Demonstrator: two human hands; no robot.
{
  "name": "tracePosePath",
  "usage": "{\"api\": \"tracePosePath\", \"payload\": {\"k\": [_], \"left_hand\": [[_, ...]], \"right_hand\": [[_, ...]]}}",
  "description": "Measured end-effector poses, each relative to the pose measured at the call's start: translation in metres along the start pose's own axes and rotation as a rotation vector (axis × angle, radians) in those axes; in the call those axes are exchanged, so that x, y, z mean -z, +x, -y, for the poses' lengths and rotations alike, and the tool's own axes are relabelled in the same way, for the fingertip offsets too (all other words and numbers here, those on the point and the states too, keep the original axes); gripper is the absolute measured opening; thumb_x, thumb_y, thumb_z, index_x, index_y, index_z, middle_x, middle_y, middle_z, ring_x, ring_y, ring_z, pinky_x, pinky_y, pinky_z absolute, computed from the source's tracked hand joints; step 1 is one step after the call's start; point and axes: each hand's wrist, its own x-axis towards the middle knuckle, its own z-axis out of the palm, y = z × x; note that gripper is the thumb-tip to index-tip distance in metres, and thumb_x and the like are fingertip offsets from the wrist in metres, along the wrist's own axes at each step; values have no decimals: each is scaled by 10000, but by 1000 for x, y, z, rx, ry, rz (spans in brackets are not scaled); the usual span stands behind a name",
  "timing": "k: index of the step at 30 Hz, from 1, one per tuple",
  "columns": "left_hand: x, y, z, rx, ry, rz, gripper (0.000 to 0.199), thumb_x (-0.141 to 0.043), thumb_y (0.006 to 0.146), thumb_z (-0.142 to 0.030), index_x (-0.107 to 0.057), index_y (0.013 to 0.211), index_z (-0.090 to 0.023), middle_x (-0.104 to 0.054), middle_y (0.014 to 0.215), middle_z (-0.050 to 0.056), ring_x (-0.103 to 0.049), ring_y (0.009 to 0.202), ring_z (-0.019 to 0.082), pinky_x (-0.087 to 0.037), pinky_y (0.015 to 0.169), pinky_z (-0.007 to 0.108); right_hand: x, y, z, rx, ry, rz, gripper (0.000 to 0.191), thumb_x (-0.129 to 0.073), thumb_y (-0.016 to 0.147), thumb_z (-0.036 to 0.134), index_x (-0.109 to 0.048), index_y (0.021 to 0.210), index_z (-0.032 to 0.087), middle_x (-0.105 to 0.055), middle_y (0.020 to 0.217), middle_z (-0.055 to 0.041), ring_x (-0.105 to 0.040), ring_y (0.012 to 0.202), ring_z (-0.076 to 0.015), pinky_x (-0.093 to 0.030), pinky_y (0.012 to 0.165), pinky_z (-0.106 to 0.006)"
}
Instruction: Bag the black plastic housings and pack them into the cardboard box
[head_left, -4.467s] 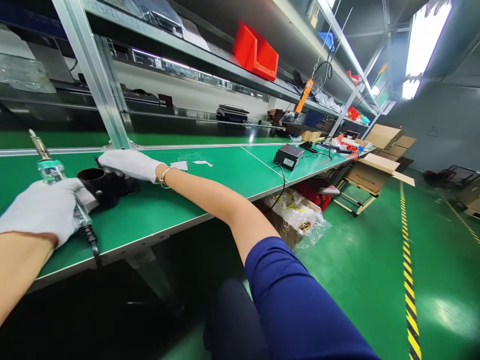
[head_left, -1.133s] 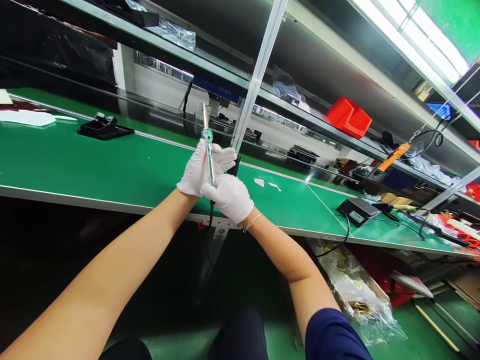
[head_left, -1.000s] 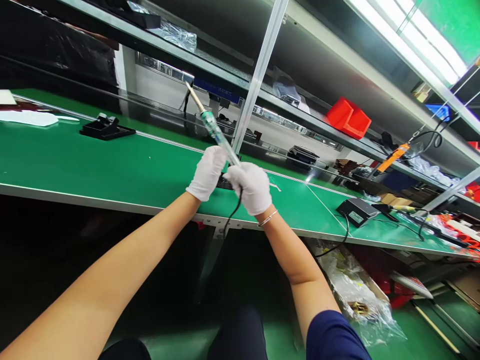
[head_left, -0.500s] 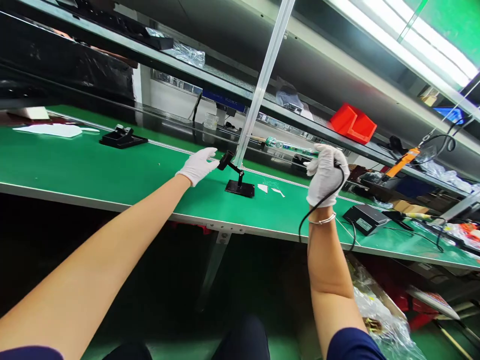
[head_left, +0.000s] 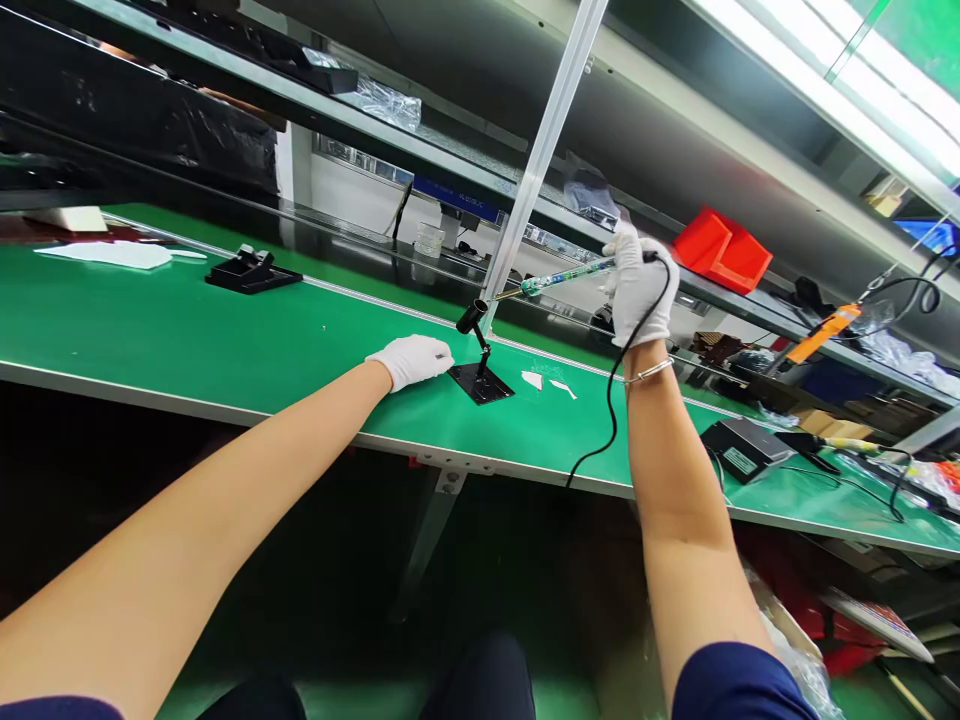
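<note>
A black soldering iron stand [head_left: 486,382], a flat plate with a jointed arm and a tilted tube holder at the top, rests on the green bench. My left hand [head_left: 414,361], in a white glove, has its fingers closed at the left corner of the stand's base. Raised above the bench at the right, my white-gloved right hand [head_left: 640,285] grips a soldering iron [head_left: 562,278] by its clear greenish handle. The iron's tip points left and down, close by the mouth of the tube holder. From its rear end a black cord hangs over the bench's front edge.
White scraps [head_left: 532,380] lie right of the stand. A second black holder [head_left: 253,272] and white sheets [head_left: 105,255] are at the left. A metal post [head_left: 536,160] rises behind the stand. A black box [head_left: 742,448] sits right; a red bin [head_left: 721,250] is on the shelf.
My left hand has moved down from beside the tube holder to the base, its fingers closing. The stand has turned. My right hand has risen, bringing the iron's tip down towards the holder.
</note>
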Motion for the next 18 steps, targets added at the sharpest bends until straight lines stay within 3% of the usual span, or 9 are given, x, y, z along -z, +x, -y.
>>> {"api": "tracePosePath", "payload": {"k": [4,9,12,16,18], "left_hand": [[-3,-3,-6,-161,48,87,439,-465,877,-531,-777,1028,-262,-753,1102,51,-674,1005,266,-511,870,347],[-11,-5,-14,-378,37,146,416,-510,872,-493,-784,1142,-334,-679,1345,-4,-615,1219,242,-453,1038,326],[-15,-3,-13,-400,26,176,434,-502,885,-483,-768,1198,-343,-683,1356,-3,-608,1248,243,-455,1053,335],[-15,-2,-12,-391,19,197,445,-502,889,-485,-766,1210,-325,-671,1382,10,-625,1224,247,-458,1065,343],[-13,-4,-13,-385,17,204,442,-499,892,-480,-767,1206,-324,-674,1379,9,-627,1224,248,-461,1066,342]], "right_hand": [[-21,16,-10,-59,-20,-25,621,-394,1009,677,-664,829,147,-587,672,-23,-688,718,-200,-591,699,-368],[-49,40,6,-52,-265,75,458,-560,986,528,-625,737,149,-566,653,6,-677,759,-191,-563,887,-437],[-72,60,20,-41,-359,135,400,-664,933,489,-612,735,146,-648,750,-33,-684,855,-202,-530,957,-424],[-99,76,30,-84,-382,287,520,-409,1041,459,-579,694,111,-660,799,-58,-693,1026,-185,-455,1008,-359],[-104,73,29,-98,-396,329,503,-400,1053,391,-570,680,101,-652,801,-57,-698,1041,-189,-444,1017,-368]]}}
